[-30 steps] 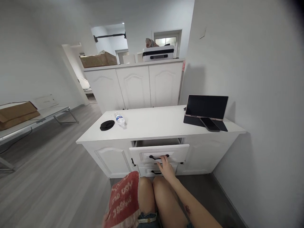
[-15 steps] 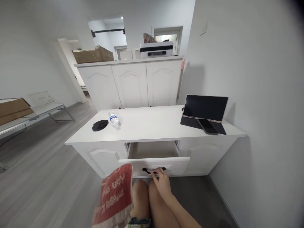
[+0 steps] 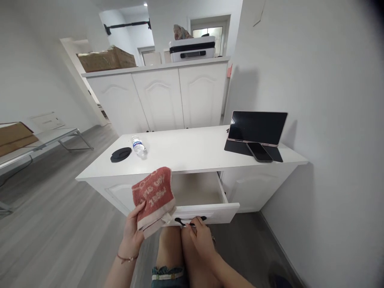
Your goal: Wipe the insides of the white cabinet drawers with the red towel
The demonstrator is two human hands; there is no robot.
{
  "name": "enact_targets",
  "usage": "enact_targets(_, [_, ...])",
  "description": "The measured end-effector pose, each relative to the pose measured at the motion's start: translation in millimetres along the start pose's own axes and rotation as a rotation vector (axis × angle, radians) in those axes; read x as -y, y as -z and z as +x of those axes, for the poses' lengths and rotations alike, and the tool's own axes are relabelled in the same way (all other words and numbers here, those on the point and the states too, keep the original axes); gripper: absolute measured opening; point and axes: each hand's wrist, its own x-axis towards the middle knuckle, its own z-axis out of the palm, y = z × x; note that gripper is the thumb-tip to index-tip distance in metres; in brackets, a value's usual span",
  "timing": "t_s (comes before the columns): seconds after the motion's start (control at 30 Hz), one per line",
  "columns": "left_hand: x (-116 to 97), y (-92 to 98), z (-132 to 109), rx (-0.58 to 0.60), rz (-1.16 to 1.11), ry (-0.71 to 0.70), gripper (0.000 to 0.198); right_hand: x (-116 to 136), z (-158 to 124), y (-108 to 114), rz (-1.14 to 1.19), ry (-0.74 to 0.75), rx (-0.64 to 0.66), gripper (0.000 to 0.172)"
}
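Observation:
A folded red towel with pale lettering and a cream edge is gripped in my left hand. It hangs in front of the drawer's left side and hides part of it. My right hand has its fingers hooked on the black drawer handle. The white drawer is pulled out of the cabinet, and the part of its inside that shows is bare.
On the white cabinet top lie a plastic water bottle and a black disc. To the right, a tablet stands with a phone before it. My knees are below the drawer.
My left hand has come into view, raising the towel up and to the right toward the drawer. The drawer is pulled out further, with my right hand still on its handle.

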Motion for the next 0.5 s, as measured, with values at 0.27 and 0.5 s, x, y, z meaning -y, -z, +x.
enact_targets(0.27, [-5.0,-51.2,25.5,-0.015,0.133,-0.081,0.031,12.1,-2.6,12.8,-0.061,-0.072,0.109,0.017])
enact_targets(0.5, [3.3,-55.1,44.5,0.019,0.308,-0.013,0.028,7.0,-23.2,7.9,-0.077,-0.05,0.101,0.018])
